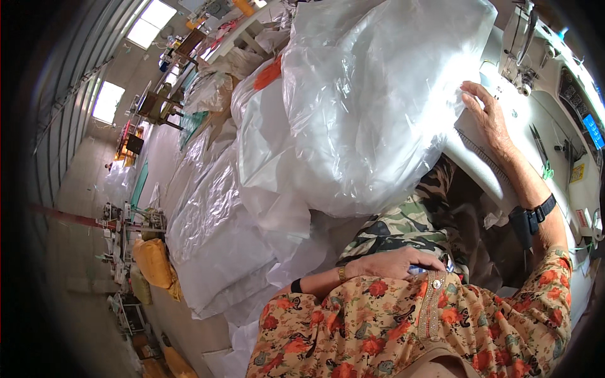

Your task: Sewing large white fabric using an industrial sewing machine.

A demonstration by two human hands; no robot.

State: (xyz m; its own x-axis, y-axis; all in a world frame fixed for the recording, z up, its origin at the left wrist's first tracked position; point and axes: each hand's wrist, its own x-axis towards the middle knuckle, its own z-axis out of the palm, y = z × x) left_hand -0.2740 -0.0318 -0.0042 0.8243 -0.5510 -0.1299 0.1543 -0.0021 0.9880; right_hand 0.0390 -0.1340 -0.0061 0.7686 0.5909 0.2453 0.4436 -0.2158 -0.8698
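Note:
A large, clear plastic sheet (359, 120) lies bunched in front of me, reaching over my lap and the edge of the sewing table. At its right side my right hand (490, 120) rests with bent, slightly parted fingers, the tips at the sheet's bright edge beside the sewing machine (520, 79). Its thumb is hidden. Low at my waist, my left hand (394, 263) is curled over camouflage trousers (397, 230). A bit of blue and white (419, 269) shows under its fingers; what it is I cannot make out.
More plastic sheeting (220, 252) is heaped to the left. Scissors (539, 145) with green at the handle lie on the white sewing table (558, 183), by a blue packet (593, 131). Yellow sacks (154, 261) and other machines (123, 227) stand across the floor.

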